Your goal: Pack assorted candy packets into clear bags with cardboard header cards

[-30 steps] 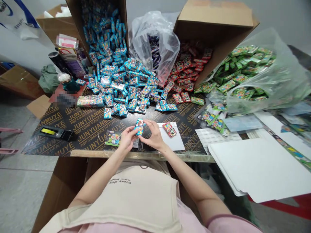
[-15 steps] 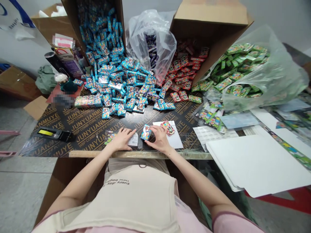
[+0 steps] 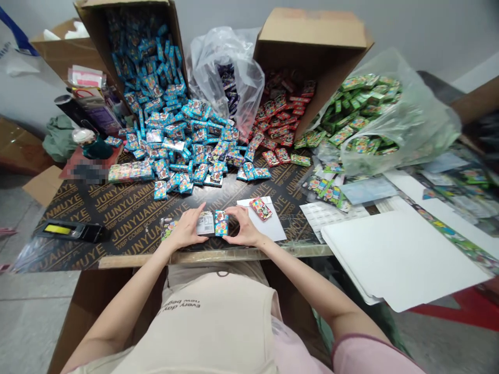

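Observation:
My left hand (image 3: 186, 228) grips a small box with a grey barcode side (image 3: 205, 224), thumb along its near edge and fingers along its far edge. My right hand (image 3: 242, 227) pinches a small blue printed box (image 3: 221, 223) between thumb and fingers. The blue box stands right against the right end of the grey one. A colourful printed packet (image 3: 168, 227) lies partly under my left hand. To the right of my right hand, a red printed box (image 3: 261, 209) rests on a white card (image 3: 275, 223).
Blue boxes (image 3: 195, 140) spill from a carton at the back left, red boxes (image 3: 275, 117) from another. Green boxes (image 3: 364, 114) fill a clear bag on the right. A black tape dispenser (image 3: 72, 229) lies left; white sheets (image 3: 390, 254) overhang the front right edge.
My right hand has moved left with the blue box, turning it upright and bringing it against the grey-sided box. The camera view has shifted a little.

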The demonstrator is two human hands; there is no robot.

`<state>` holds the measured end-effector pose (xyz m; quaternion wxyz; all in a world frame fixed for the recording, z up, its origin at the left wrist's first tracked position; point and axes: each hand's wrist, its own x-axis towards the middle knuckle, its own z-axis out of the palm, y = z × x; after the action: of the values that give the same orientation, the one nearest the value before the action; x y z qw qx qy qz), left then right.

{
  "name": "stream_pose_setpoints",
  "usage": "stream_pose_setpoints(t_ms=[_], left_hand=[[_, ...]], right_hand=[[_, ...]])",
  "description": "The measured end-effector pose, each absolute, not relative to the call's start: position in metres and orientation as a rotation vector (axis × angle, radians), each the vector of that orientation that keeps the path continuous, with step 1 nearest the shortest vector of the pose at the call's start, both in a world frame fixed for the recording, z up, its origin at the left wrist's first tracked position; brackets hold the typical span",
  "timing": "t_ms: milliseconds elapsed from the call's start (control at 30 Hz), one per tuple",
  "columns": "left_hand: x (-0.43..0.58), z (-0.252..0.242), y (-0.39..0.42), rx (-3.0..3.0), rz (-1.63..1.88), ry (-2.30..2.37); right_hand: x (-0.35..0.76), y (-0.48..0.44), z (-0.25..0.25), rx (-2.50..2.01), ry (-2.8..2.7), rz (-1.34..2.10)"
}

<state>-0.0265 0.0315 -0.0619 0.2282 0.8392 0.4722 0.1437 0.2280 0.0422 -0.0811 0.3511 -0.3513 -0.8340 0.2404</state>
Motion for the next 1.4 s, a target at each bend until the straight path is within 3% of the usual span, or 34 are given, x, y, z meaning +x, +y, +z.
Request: stream_pose_setpoints(t_ms=[267,767,1000,1133,1400], left_hand=[[-0.011,-0.051,0.047,2.541,-0.003,1.293],[-0.019,-0.078,0.043,2.48,0.04,1.263],[-0.022,-0.077,0.045,2.375,0.24,1.408],[-0.017,-0.075,0.046,2.374,0.241,1.417],[-0.004,-0.058,0.054,2.522,-0.125,1.394]], right_hand=[[0.225,0.036,-0.09,-0.997,-2.16,0.465],[0.223,0.05,-0.112,-0.8,-2.207,0.834],[0.217,0.046,-0.098,-1.036,-2.239,0.745],[0.21,0.042,-0.089,-0.946,-2.295,0.858],[0.235,0.206,-0.072,-1.658,-1.829,0.237]])
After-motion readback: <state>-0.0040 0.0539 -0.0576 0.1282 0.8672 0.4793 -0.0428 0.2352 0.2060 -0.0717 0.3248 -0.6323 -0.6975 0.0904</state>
